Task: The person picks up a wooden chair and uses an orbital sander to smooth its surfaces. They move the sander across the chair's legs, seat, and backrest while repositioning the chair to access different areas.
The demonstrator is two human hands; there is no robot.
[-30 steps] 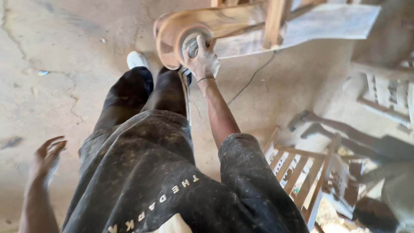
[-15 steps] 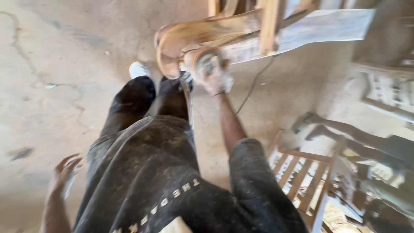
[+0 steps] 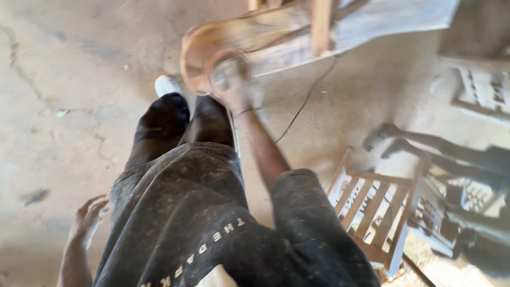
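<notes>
floor: bare concrete, dusty, with a long crack running down the left side and small bits of debris. slatted wooden frame lies flat at lower right, sunlit through the slats. another pale slatted piece at the right edge. thin dark cable trails across the floor. light: daylight, harsh at lower right.

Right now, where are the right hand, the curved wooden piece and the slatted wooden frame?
right hand [image 3: 236, 87], head view, blurred back of the hand
curved wooden piece [image 3: 199, 45], head view, rounded end
slatted wooden frame [image 3: 372, 204], head view, middle slats
</notes>
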